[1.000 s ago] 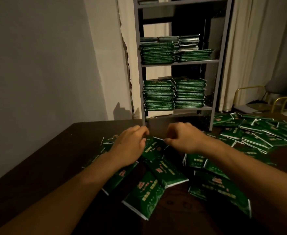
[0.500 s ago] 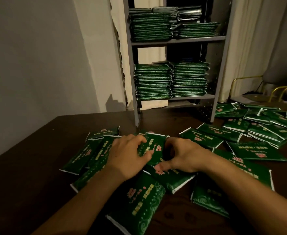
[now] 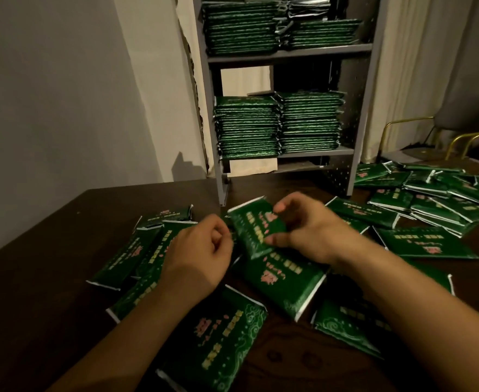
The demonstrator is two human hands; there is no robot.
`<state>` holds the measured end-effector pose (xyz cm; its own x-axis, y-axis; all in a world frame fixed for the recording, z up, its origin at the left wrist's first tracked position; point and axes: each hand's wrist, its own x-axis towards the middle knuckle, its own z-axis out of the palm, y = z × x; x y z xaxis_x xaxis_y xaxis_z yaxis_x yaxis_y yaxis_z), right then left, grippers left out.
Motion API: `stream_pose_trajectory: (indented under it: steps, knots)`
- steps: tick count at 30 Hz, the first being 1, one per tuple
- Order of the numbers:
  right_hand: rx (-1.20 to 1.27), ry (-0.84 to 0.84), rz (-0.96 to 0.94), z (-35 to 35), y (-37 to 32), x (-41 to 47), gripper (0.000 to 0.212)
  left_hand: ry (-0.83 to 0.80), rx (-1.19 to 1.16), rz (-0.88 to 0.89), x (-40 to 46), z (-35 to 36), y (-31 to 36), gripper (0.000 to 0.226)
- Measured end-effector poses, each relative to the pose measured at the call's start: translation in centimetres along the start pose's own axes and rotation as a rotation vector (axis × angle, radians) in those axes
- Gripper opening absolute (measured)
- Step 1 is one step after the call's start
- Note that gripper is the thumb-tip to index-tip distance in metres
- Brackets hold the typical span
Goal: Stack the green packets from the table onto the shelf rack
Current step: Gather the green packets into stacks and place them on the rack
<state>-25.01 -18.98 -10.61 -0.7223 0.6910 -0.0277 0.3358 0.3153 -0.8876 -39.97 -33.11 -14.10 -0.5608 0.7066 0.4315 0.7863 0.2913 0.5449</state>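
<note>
My right hand point(image 3: 309, 230) pinches one green packet point(image 3: 254, 230) between thumb and fingers and holds it tilted just above the pile. My left hand point(image 3: 201, 256) hovers with curled fingers at that packet's left edge; I cannot tell whether it touches the packet. Several loose green packets point(image 3: 283, 281) lie scattered under and around both hands on the dark table point(image 3: 34, 278). Behind them stands the grey shelf rack point(image 3: 289, 50). Two tall packet stacks point(image 3: 247, 128) sit on its lower shelf, and more stacks point(image 3: 241, 26) fill the shelf above.
Another heap of green packets point(image 3: 445, 193) lies at the table's far right, beside the rack's right leg. A chair with a brass frame point(image 3: 459, 137) stands behind it by a pale curtain point(image 3: 408, 66). A wall runs along the left.
Both hands were pressed on the pile; now the right hand has raised one packet off it and tilted it. The left hand has drawn back slightly. The view has tipped further down.
</note>
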Motion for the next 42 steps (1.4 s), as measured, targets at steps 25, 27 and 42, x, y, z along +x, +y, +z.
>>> stream_pose_trajectory:
  steps: [25, 27, 42]
  knots:
    - [0.434, 0.2, -0.224, -0.7, 0.6, 0.5, 0.028, 0.038, -0.87, -0.415, 1.5, -1.8, -0.5, 0.014]
    - [0.354, 0.203, -0.261, -0.2, 0.9, 0.7, 0.029, 0.028, -0.849, -0.405, 1.4, -1.9, -0.2, 0.018]
    - [-0.672, -0.021, -0.48, 3.3, 0.8, -0.8, 0.09, 0.329, -0.785, -0.278, 1.5, -1.9, -0.7, 0.017]
